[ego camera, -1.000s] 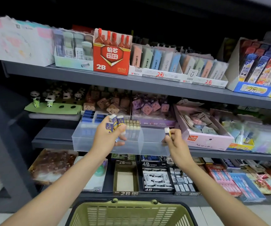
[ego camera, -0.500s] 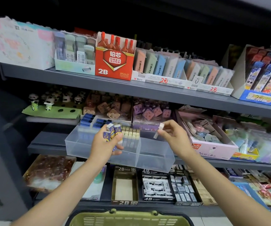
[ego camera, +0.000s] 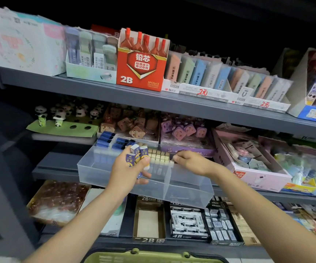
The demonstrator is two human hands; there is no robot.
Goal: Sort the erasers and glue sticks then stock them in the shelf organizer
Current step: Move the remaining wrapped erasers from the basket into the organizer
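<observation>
Left hand kept its grip clamped on spare erasers as a ready supply — right hand probably pinched one into the organizer.

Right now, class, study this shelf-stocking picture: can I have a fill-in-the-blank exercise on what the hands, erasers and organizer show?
1. The left hand holds a bunch of small ____ erasers.
2. The right hand reaches over the clear plastic ____.
3. The red box on the upper shelf is marked ____.
4. At the bottom edge sits a green ____.

Missing words: wrapped; organizer; 2B; basket
</observation>
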